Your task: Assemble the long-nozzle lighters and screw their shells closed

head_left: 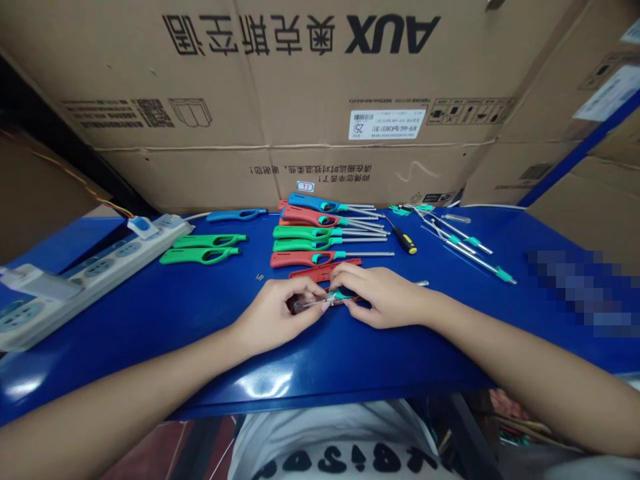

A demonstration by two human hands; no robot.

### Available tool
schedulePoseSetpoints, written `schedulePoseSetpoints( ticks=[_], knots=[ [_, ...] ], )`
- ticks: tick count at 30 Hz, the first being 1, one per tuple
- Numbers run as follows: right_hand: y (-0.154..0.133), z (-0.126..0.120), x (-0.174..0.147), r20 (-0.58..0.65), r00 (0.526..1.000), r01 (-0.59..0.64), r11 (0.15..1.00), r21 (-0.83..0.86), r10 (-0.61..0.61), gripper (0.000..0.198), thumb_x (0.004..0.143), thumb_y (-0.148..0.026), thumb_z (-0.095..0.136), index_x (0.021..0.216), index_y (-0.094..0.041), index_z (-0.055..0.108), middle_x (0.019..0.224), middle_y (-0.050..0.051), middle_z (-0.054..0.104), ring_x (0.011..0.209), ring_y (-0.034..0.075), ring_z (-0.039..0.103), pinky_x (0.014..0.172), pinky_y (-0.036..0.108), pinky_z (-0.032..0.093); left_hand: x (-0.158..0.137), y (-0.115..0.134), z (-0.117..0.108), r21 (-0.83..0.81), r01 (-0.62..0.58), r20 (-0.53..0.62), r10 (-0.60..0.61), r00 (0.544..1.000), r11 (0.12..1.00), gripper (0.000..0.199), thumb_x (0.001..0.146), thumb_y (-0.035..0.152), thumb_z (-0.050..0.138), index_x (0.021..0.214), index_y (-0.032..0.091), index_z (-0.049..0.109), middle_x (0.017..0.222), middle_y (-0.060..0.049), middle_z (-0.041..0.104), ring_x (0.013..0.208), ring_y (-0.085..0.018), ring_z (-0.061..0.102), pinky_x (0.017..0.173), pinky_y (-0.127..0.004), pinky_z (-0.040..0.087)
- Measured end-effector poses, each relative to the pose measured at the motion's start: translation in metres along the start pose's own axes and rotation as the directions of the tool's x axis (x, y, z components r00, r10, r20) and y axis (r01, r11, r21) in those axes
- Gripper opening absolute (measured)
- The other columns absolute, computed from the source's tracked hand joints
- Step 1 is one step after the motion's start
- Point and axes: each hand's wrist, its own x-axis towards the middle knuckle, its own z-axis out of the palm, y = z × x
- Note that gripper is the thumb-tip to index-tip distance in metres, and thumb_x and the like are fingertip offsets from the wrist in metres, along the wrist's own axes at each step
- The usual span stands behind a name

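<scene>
Near the front of the blue table, my left hand [275, 313] pinches a clear fuel tank [306, 305] of a long-nosed lighter. My right hand [385, 295] is closed over the teal trigger area of the same lighter, whose metal tube [423, 283] pokes out past the wrist. Both sets of fingertips meet at a small whitish part by the trigger; its details are hidden. Just beyond the fingers lies a loose red handle shell half [325, 271]. Behind it, several lighters with metal tubes, including a red lighter [300, 259] and a blue lighter [313, 202], lie in a row.
Green handle shells [195, 255] and a blue shell [235, 215] lie at left, near a white power strip [100, 270]. Small screws [259, 277] sit left of the row. A screwdriver [404, 241] and tube assemblies [475, 257] lie at right. A cardboard wall [300, 147] stands behind.
</scene>
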Motion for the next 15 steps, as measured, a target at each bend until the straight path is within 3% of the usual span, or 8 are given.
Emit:
schedulePoseSetpoints(
  ticks=[5, 9, 15],
  knots=[
    [0.0, -0.001, -0.001, -0.036, 0.999, -0.017, 0.998, 0.062, 0.019, 0.03, 0.09, -0.016, 0.053, 0.12, -0.02, 0.054, 0.123, 0.009, 0.061, 0.094, 0.019, 0.065, 0.074, 0.029, 0.05, 0.001, -0.001, -0.001, 0.032, -0.03, -0.02, 0.031, 0.999, 0.999, 0.018, 0.09, 0.032, 0.066, 0.095, 0.016, 0.073, 0.08, -0.003, 0.074, 0.068, -0.013, 0.065, 0.062, -0.021, 0.048],
    [0.001, -0.002, -0.001, -0.038, 0.999, -0.014, 0.998, 0.053, 0.016, 0.031, 0.09, -0.015, 0.053, 0.121, -0.021, 0.056, 0.126, 0.009, 0.061, 0.095, 0.019, 0.065, 0.076, 0.029, 0.05, 0.002, 0.0, -0.004, 0.125, -0.138, -0.073, 0.148, 0.986, 0.983, 0.013, 0.09, 0.027, 0.067, 0.095, 0.017, 0.074, 0.09, -0.004, 0.075, 0.077, -0.015, 0.068, 0.071, -0.023, 0.051],
    [0.003, 0.0, -0.001, -0.025, 1.0, -0.005, 1.0, 0.01, 0.005, 0.031, 0.09, -0.017, 0.054, 0.12, -0.022, 0.058, 0.125, 0.009, 0.062, 0.094, 0.02, 0.066, 0.075, 0.03, 0.049, 0.003, -0.001, -0.011, 0.265, -0.196, 0.017, 0.199, 0.98, 0.944, 0.014, 0.091, 0.023, 0.066, 0.099, 0.018, 0.075, 0.092, -0.006, 0.07, 0.08, -0.015, 0.066, 0.072, -0.024, 0.051]
  ],
)
